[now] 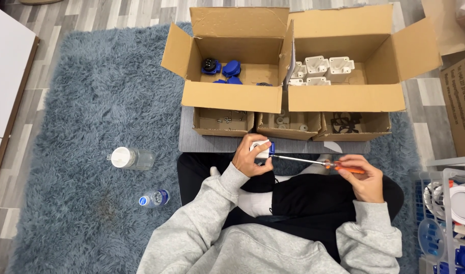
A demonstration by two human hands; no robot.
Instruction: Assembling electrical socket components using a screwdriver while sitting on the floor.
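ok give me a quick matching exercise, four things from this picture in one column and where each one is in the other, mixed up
Things:
1. screwdriver
2. blue parts
3. white parts
4. two bottles

Places:
A. in the right-hand large cardboard box
B. lying on the blue rug
C. held in the right hand, tip at the small white and blue piece in the left hand
D. in the left-hand large cardboard box

Pairs: 1-C, 2-D, 3-A, 4-B
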